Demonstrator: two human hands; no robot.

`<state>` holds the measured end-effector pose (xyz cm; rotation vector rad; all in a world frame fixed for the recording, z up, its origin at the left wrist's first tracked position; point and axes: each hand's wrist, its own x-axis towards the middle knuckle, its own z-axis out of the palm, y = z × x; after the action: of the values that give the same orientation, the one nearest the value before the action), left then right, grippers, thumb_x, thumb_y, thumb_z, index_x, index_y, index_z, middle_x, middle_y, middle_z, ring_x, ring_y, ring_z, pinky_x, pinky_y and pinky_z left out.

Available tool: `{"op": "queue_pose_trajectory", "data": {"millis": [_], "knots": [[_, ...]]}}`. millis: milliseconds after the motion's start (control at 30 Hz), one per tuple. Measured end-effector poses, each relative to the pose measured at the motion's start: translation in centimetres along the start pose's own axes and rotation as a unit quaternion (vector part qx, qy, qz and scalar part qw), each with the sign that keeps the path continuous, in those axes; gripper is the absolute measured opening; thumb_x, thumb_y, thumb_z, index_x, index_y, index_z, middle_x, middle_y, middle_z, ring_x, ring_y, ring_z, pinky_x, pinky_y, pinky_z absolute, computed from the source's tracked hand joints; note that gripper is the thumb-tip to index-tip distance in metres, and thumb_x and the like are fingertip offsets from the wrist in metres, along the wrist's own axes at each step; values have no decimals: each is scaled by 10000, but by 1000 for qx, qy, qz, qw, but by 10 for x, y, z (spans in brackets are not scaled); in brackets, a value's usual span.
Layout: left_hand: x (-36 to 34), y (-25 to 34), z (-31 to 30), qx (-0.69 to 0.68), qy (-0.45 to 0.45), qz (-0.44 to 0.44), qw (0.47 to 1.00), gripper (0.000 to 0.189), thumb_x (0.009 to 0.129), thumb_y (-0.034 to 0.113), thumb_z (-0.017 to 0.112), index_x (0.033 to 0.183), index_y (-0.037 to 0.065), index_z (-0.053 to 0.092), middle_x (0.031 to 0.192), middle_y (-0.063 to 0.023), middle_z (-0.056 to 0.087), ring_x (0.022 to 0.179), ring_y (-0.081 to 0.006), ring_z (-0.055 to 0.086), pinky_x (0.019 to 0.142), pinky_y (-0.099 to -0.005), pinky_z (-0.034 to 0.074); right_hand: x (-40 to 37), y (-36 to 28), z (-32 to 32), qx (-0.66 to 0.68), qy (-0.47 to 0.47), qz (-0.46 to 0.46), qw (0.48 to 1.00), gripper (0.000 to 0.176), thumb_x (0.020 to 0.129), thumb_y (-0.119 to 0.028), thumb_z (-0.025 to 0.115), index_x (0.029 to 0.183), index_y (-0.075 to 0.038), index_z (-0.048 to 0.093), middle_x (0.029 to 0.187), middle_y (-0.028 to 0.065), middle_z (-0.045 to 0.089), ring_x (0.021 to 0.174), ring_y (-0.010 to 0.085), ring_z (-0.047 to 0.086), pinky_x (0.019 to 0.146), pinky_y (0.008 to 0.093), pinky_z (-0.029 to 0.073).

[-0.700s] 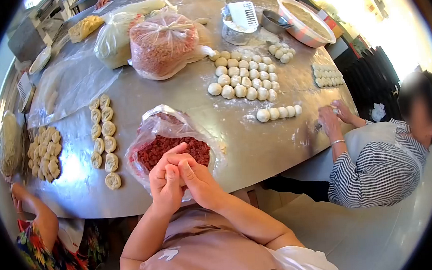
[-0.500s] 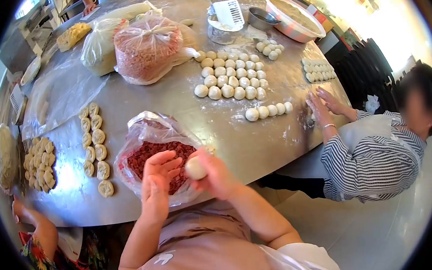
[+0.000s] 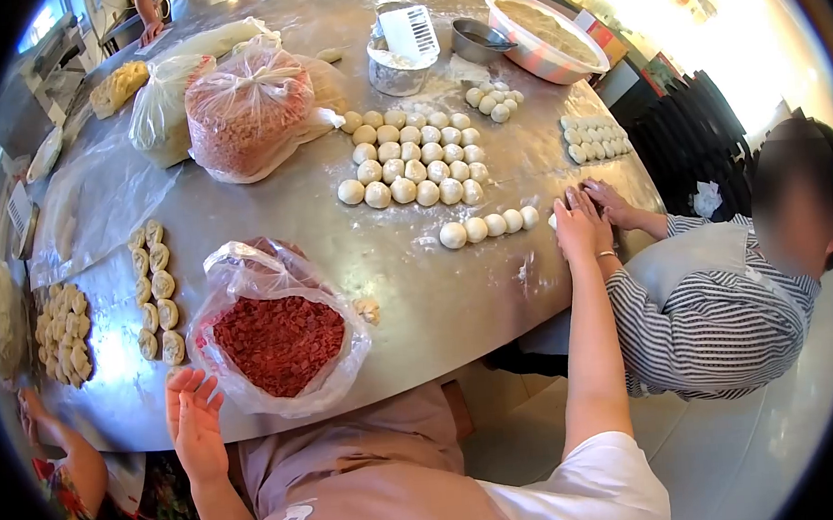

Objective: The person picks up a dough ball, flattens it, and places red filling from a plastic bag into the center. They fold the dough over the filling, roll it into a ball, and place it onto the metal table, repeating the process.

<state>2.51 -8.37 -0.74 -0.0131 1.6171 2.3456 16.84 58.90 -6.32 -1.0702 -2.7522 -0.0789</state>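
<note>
My right hand point(image 3: 581, 228) reaches far across to the right side of the table, right beside a co-worker's hands point(image 3: 606, 201). A pale dough ball point(image 3: 553, 221) peeks out at its left edge, and the fingers curl down around it, partly hidden. Just left of it runs a short row of dough balls point(image 3: 476, 229). My left hand point(image 3: 197, 421) is raised by the table's front edge with fingers apart and nothing in it. Between my hands stands an opened plastic bag point(image 3: 339, 365) of dark red, crumbly filling point(image 3: 279, 345).
A block of floured dough balls point(image 3: 414, 170) lies mid-table. Swirled dough pieces point(image 3: 161, 285) and flattened ones point(image 3: 62, 329) sit left. Tied bags of filling point(image 3: 250, 108), a flour container point(image 3: 396, 75) and a large basin point(image 3: 557, 70) stand behind. A co-worker in stripes point(image 3: 715, 308) sits right.
My right hand has carried the dough ball from above the filling bag to the right, by the co-worker's hands. My left hand has drawn back left and down. The view has shifted.
</note>
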Motion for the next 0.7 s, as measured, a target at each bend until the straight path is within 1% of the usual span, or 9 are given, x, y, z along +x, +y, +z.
{"op": "queue_pose_trajectory", "data": {"millis": [67,167,267,300,400,500,600,633,700], "knots": [[-4,2,7,13,-4,7,1000,308,1002,226,466,1262,62,487,1210,-59,574,1101,-171,558,925,-313,435,8,-36,-3,165,-88,227,956,753,906,-567,455,1404,-4,418,1388,171,509,1290,349,477,1063,464,358],[-10,1,13,46,-10,13,999,268,999,212,472,1222,67,509,1169,-49,592,1084,-167,569,916,-305,437,24,-46,-8,141,-240,258,925,816,920,-605,375,1430,31,343,1396,248,468,1295,377,461,1064,461,356],[-14,-1,19,59,-18,2,998,258,995,207,482,1209,66,517,1144,-42,597,1075,-163,575,906,-299,441,26,-53,20,92,-184,266,942,860,924,-629,327,1407,83,328,1302,311,521,1261,401,486,1051,471,365],[-15,-2,21,58,-22,-3,998,257,994,205,484,1207,65,518,1137,-39,597,1074,-161,576,902,-297,442,28,-59,30,16,-79,197,977,870,919,-678,273,1314,86,408,1047,281,642,749,369,672,709,445,536],[-15,-4,27,64,-29,-14,997,258,991,204,493,1205,62,519,1132,-40,595,1067,-158,578,893,-293,446,24,-54,1,232,-253,265,901,840,939,-651,252,1289,96,413,1043,220,641,723,332,654,626,405,546],[-13,-5,29,68,-29,-24,997,261,993,208,495,1206,61,520,1131,-41,594,1062,-154,577,887,-289,448,14,-43,-2,306,-244,237,889,735,967,-607,245,1280,31,432,935,162,633,512,240,568,453,324,480],[-9,-7,13,75,14,35,996,261,999,208,484,1214,63,519,1138,-38,590,1055,-149,576,883,-287,447,-11,-44,2,339,-69,258,902,616,991,-548,288,1259,-25,474,866,128,649,495,210,562,464,307,475],[-6,-4,2,77,36,51,995,265,998,210,496,1218,65,523,1139,-32,590,1054,-137,570,892,-275,433,-23,-49,-2,366,-50,268,890,589,993,-529,312,1245,-27,487,880,128,652,510,202,570,472,306,479],[4,-8,-23,155,145,89,973,272,994,209,513,1223,63,525,1167,-32,576,1082,-131,549,914,-271,420,-53,-64,-10,416,-11,286,863,533,998,-493,360,1218,-32,513,906,130,660,541,186,585,490,304,489]]}}
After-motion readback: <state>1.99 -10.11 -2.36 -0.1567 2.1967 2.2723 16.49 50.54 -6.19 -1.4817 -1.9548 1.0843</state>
